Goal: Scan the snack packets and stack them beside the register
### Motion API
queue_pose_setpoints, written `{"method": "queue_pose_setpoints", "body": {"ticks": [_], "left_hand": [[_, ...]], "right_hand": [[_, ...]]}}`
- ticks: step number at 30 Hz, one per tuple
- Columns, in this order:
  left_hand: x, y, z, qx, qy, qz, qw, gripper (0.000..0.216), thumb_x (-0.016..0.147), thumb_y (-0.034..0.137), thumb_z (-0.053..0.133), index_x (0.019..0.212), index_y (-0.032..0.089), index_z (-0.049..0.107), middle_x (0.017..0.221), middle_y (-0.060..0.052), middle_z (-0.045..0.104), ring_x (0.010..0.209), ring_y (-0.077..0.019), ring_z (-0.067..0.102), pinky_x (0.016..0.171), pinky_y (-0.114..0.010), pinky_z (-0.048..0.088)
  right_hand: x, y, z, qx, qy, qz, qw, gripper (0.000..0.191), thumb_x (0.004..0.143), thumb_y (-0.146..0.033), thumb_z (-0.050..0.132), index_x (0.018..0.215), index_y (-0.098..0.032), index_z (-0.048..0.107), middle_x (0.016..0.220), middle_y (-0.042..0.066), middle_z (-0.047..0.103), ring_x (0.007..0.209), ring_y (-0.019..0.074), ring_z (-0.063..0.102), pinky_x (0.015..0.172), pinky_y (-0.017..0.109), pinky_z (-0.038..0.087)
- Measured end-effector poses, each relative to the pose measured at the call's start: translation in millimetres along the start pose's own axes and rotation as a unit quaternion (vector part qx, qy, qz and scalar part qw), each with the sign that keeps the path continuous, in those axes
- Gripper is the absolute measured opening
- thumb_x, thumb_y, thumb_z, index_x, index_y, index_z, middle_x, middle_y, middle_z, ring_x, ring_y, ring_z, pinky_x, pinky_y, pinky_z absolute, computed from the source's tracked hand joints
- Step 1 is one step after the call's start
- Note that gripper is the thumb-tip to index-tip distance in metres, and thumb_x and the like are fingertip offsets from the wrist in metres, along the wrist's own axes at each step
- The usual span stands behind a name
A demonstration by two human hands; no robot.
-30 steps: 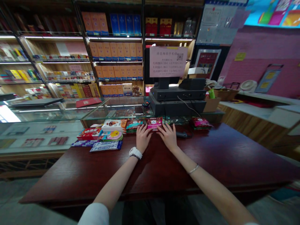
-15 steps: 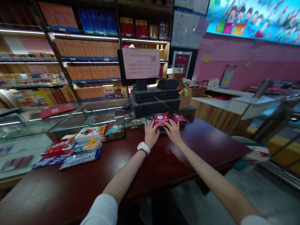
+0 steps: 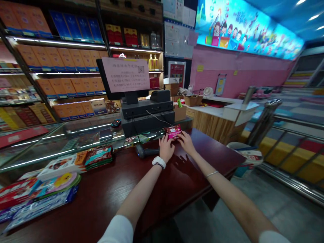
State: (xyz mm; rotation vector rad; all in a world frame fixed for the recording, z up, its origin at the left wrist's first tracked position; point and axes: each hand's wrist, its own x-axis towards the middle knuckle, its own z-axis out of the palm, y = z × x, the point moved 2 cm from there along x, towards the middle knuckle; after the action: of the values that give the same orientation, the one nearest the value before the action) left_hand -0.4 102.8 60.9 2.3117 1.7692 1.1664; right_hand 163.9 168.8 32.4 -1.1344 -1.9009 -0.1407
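A pink and dark red snack packet is held at the far edge of the brown table, its printed face toward me. The fingers of my left hand are closed on its left side. My right hand grips its lower right corner with bent fingers. A white watch is on my left wrist and a thin bracelet on my right. Just left of my left hand lies a dark handheld barcode scanner. Whether another packet lies under the held one is hidden.
Snack packs and boxes, including a teal and brown packet stack, lie on the table's left. Behind stand a glass display counter and a dark till with a paper-covered monitor. A white bucket stands beyond the table's right side.
My hands have carried the packet right, away from the scanner, to where another pink packet lay. The scanner, mostly hidden before, now shows. The view has turned right.
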Motion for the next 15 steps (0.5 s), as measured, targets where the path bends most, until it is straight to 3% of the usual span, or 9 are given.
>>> {"method": "queue_pose_setpoints", "body": {"ticks": [8, 15], "left_hand": [[27.2, 3.4, 39.6, 0.017, -0.038, -0.023, 0.999, 0.033, 0.081, 0.019, 0.059, 0.114, 0.023, 0.063, 0.156, -0.011, 0.038, 0.145, -0.0289, 0.031, 0.120, -0.055, 0.021], [41.0, -6.7, 65.0, 0.023, -0.061, -0.043, 0.997, 0.033, 0.080, 0.019, 0.058, 0.113, 0.022, 0.063, 0.155, -0.011, 0.040, 0.146, -0.0284, 0.031, 0.120, -0.055, 0.021]], "right_hand": [[8.6, 50.4, 21.1, 0.025, -0.030, 0.019, 0.999, 0.035, 0.089, -0.022, 0.050, 0.121, -0.024, 0.065, 0.139, 0.013, 0.054, 0.131, 0.0272, 0.048, 0.107, 0.052, 0.040], [13.9, 74.6, 39.6, 0.013, -0.079, 0.042, 0.996, 0.037, 0.088, -0.020, 0.052, 0.122, -0.027, 0.064, 0.138, 0.011, 0.055, 0.129, 0.0272, 0.050, 0.107, 0.055, 0.039]]}}
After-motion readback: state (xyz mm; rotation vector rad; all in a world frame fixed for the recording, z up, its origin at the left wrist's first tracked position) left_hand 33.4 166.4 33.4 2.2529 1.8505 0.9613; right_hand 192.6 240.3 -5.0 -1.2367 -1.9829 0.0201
